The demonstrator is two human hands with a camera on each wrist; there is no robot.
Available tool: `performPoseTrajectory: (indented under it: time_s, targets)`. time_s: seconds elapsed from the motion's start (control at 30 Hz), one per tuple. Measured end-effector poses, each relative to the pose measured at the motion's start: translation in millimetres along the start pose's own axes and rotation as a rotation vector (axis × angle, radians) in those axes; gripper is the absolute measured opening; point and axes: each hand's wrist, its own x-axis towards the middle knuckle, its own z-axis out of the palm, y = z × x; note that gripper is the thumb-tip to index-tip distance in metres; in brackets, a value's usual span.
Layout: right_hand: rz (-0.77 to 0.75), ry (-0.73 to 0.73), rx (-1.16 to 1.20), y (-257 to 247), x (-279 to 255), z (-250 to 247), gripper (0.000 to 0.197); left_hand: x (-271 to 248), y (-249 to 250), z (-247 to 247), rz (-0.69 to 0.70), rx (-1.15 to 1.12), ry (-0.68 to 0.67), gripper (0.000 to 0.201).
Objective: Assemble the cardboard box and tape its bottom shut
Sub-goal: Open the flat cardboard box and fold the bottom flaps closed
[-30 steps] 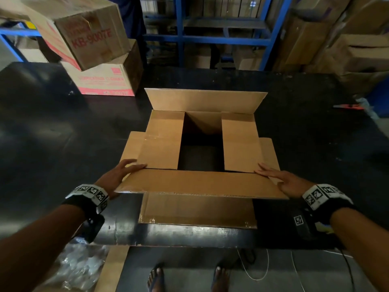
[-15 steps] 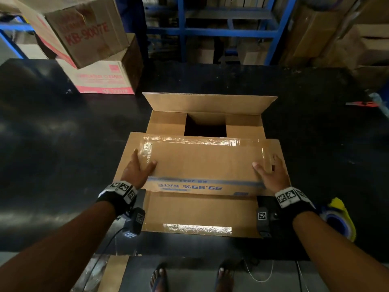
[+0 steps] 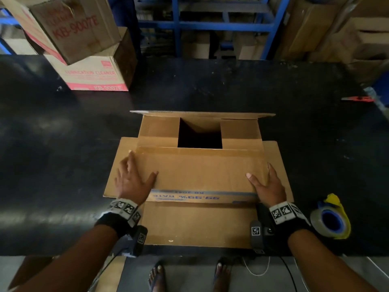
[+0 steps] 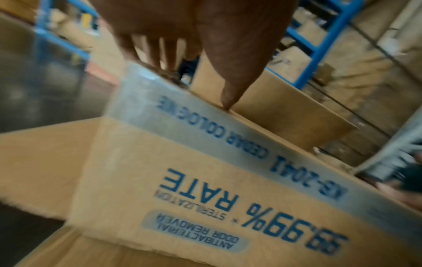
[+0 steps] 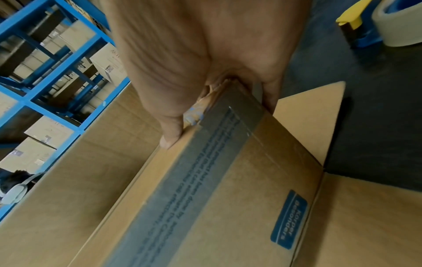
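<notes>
A brown cardboard box (image 3: 200,224) lies bottom-up on the black table (image 3: 63,144). Its near long flap (image 3: 200,171), printed "99.99% RATE" (image 4: 228,207), is folded down over the two short flaps. The far long flap (image 3: 202,114) still stands open, and a dark gap (image 3: 200,133) shows between the short flaps. My left hand (image 3: 131,180) presses flat on the flap's left end, fingers spread. My right hand (image 3: 268,186) presses the right end, thumb (image 5: 170,139) on top and fingers straight along the end edge. A tape dispenser (image 3: 330,220) with a yellow guard lies right of my right wrist.
Two printed cartons (image 3: 94,74) are stacked at the table's back left. A red cutter (image 3: 357,99) lies at the far right edge. Blue shelving (image 3: 210,24) with more boxes stands behind the table. My feet (image 3: 155,277) are below the near edge.
The near flap, held up by its ends a second ago, has swung down onto the short flaps. Both hands moved from its ends onto its top.
</notes>
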Motion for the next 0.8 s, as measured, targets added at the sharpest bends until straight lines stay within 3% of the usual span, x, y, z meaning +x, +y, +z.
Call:
performPoseTrajectory:
  time_s: [0.07, 0.13, 0.23, 0.33, 0.5, 0.57, 0.67, 0.73, 0.8]
  targets:
    - [0.014, 0.003, 0.013, -1.6, -0.5, 0.0, 0.095, -4.9, 25.0, 9.7, 0.266, 0.046, 0.056, 0.090]
    - [0.002, 0.016, 0.022, -0.5, -2.3, 0.1, 0.093, -11.4, 57.5, 30.4, 0.470, 0.096, -0.026, 0.077]
    - [0.007, 0.027, 0.035, -0.6, -3.5, 0.0, 0.092, -23.5, 101.5, 69.3, 0.636, 0.202, -0.189, 0.071]
    - [0.027, 0.009, 0.042, 1.1, 0.0, -0.3, 0.094, -33.0, 119.3, 99.5, 0.695, 0.378, -0.283, 0.068]
    - [-0.017, 0.020, 0.005, -16.7, 18.0, -18.5, 0.109, -33.5, 113.8, 110.0, 0.699, 0.452, -0.255, 0.066]
    - [-0.192, 0.172, -0.049, -41.3, 26.7, -32.0, 0.102, -34.2, 113.6, 110.2, 0.699, 0.445, -0.250, 0.067]
    - [-0.602, 0.404, -0.276, -91.1, 39.9, -48.2, 0.084, -35.3, 114.6, 110.2, 0.689, 0.453, -0.253, 0.068]
    - [-0.756, 0.374, -0.464, -118.3, 51.3, -49.6, 0.080, -35.4, 114.7, 109.0, 0.688, 0.457, -0.261, 0.068]
    - [-0.770, 0.250, -0.620, -129.6, 60.3, -42.1, 0.075, -35.5, 114.0, 109.0, 0.691, 0.456, -0.261, 0.068]
